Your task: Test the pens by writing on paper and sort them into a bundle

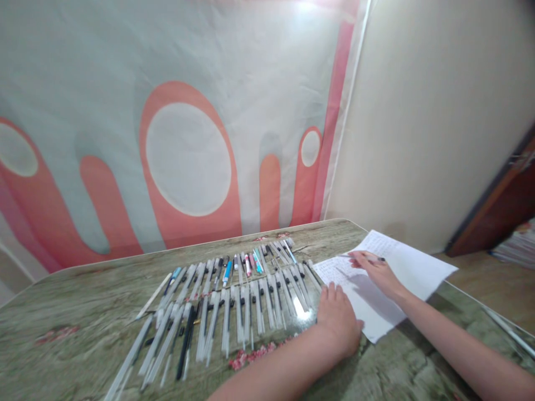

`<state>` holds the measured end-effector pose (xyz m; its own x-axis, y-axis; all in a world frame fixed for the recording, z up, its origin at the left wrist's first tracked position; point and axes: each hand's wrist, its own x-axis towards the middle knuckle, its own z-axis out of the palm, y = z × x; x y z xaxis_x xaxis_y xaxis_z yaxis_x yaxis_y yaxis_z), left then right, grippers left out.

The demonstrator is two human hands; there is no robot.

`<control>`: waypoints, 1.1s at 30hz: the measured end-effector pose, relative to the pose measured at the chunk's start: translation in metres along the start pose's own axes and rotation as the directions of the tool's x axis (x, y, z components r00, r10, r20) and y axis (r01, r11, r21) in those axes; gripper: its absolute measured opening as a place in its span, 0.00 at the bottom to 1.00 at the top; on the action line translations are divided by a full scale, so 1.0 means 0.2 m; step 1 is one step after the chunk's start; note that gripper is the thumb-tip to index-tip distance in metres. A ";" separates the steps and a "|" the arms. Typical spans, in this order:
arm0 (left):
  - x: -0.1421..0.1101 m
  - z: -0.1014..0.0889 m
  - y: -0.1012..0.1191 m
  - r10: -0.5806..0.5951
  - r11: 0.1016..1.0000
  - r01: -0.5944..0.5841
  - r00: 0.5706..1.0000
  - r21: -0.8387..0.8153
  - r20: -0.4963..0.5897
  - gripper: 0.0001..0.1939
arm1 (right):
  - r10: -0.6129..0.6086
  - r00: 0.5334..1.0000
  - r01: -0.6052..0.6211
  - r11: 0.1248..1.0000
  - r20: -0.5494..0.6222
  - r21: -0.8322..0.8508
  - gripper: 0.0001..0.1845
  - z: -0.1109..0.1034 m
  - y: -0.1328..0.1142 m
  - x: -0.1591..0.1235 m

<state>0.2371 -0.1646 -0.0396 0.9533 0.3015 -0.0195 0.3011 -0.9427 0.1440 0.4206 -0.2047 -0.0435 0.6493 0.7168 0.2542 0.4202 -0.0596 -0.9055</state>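
Note:
A white sheet of paper point(412, 273) lies at the table's right side, with lines of handwriting on its left and upper parts. Over the writing, my right hand point(374, 270) is closed on a slim pen point(343, 256), its tip near the written lines. My left hand point(339, 317) lies flat at the paper's left edge, fingers stretched out and holding nothing. Just left of it, many pens with clear barrels point(246, 312) are laid out in rows. A black pen point(186, 342) and a blue one point(227, 273) stand out among them.
Everything rests on a green marbled table point(79, 312) with pink flower prints. A printed curtain point(188, 156) hangs behind its far edge, beside a plain wall point(401, 122). On the floor at far right is a stack of papers point(516, 245).

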 end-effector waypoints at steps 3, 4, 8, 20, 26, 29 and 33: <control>-0.01 -0.01 0.01 0.068 0.998 -0.068 0.998 0.002 -0.009 0.23 | 0.038 0.994 -0.042 0.998 -0.099 -0.041 0.15 -0.05 0.08 0.00; -0.02 -0.01 0.01 0.095 0.995 -0.095 0.995 0.004 -0.008 0.20 | 0.051 0.991 -0.054 0.998 -0.122 -0.025 0.14 -0.05 0.11 0.00; -0.03 0.01 0.01 0.147 0.989 -0.146 0.987 0.010 -0.059 0.18 | 0.096 0.992 -0.087 0.990 -0.079 0.115 0.13 -0.03 0.14 0.01; -0.06 0.08 0.00 0.145 0.988 -0.142 0.987 0.054 -0.070 0.26 | -0.088 0.986 0.123 0.960 0.145 -0.253 0.12 -0.01 0.12 -0.06; -0.07 0.06 -0.01 0.148 0.987 -0.143 0.987 0.069 -0.069 0.27 | -0.100 0.985 0.140 0.943 0.142 -0.303 0.09 0.02 0.11 -0.04; -0.07 0.05 -0.01 0.148 0.987 -0.143 0.987 0.079 -0.065 0.28 | -0.105 0.985 0.145 0.937 0.140 -0.319 0.09 0.03 0.11 -0.05; -0.08 0.04 -0.01 0.153 0.986 -0.146 0.986 0.085 -0.074 0.28 | -0.121 0.983 0.161 0.929 0.137 -0.334 0.09 0.03 0.11 -0.06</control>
<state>0.2217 -0.1683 -0.0480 0.9836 0.1638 0.0759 0.1594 -0.9853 0.0611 0.4196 -0.2103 -0.0688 0.5001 0.8074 0.3129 0.7069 -0.1720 -0.6861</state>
